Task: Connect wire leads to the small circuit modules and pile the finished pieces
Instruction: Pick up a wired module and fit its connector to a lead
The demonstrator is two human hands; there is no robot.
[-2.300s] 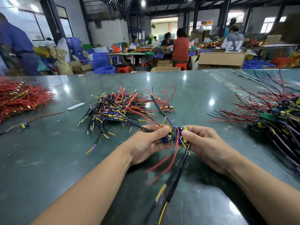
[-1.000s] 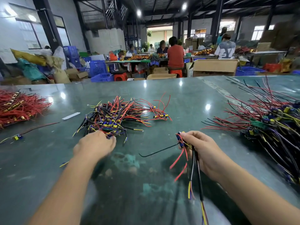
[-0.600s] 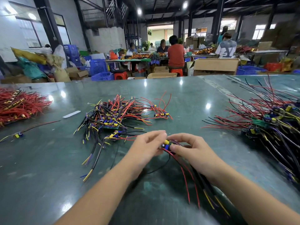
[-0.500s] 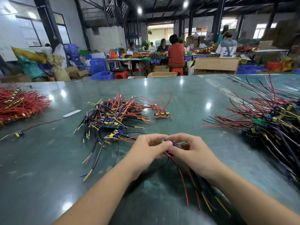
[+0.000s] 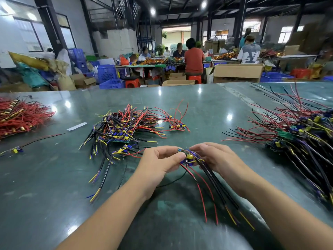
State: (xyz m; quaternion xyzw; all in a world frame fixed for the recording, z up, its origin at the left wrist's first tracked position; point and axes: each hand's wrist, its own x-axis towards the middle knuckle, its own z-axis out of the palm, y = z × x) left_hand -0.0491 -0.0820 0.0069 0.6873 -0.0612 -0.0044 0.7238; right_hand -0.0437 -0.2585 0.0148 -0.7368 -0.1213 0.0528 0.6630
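Circuit module [image 5: 186, 156] between both hands

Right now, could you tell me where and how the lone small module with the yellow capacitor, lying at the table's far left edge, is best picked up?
Pinch the lone small module with the yellow capacitor by its compact board body, from above. It lies flat on the green table, apart from the piles, with thin dark leads trailing away to the right. Those would probably flex and let the board swing, so the rigid body seems the surer hold.
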